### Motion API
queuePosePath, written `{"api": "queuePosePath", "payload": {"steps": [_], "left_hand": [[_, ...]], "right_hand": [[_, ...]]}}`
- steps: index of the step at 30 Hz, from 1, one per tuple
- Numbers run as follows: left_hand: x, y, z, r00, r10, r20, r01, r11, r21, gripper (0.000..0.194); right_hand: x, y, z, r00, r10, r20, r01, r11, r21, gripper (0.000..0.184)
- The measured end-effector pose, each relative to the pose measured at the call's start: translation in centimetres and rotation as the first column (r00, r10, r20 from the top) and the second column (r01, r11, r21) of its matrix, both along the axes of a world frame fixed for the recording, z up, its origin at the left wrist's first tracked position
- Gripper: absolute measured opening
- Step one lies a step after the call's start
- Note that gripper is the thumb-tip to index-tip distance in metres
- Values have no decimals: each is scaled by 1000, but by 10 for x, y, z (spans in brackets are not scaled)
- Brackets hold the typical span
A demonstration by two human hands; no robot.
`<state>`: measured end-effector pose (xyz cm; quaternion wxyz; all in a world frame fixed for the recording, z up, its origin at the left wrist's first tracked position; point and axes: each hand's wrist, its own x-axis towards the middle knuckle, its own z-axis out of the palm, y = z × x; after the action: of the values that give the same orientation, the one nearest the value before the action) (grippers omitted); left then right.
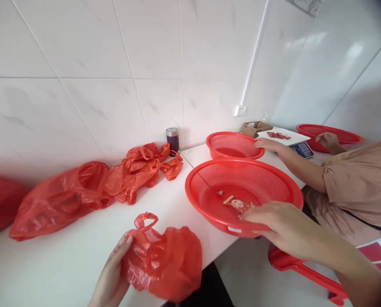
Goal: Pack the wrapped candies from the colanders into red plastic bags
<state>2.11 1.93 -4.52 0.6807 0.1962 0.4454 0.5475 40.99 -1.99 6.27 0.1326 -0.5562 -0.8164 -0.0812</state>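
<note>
My left hand (113,270) is closed on a red plastic bag (180,260), gripping its left side near a handle loop. The bag bulges a little above the table's front edge; what is inside cannot be made out. My right hand (281,226) reaches over the near rim of a large red perforated basket (195,200). Its fingertips are closed on one end of a small printed packet (237,203) inside the basket. A tiny wrapped piece (220,193) lies farther left on the basket's bottom.
Filled and crumpled red bags (65,200) line the wall side of the white table (46,273), beside a dark tumbler (173,138). A second basket (211,147), a scale (292,143) bearing packets and a cardboard box (254,128) stand behind. A co-worker (363,183) sits right; a red scoop (302,268) is below.
</note>
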Motion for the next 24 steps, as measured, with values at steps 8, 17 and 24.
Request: {"api": "queuePosePath", "payload": {"steps": [8, 17, 24], "left_hand": [[-11, -10, 0, 1000, -12, 11, 10, 988, 152, 23], [-22, -25, 10, 996, 44, -81, -28, 980, 195, 22], [-94, -17, -3, 826, 517, -227, -457, 848, 268, 25]], "right_hand": [[-80, 67, -56, 976, -12, -215, 20, 999, 31, 43], [-204, 48, -60, 775, 533, -339, -602, 786, -141, 37], [-167, 70, -78, 921, 373, 115, -263, 810, -524, 24]]}}
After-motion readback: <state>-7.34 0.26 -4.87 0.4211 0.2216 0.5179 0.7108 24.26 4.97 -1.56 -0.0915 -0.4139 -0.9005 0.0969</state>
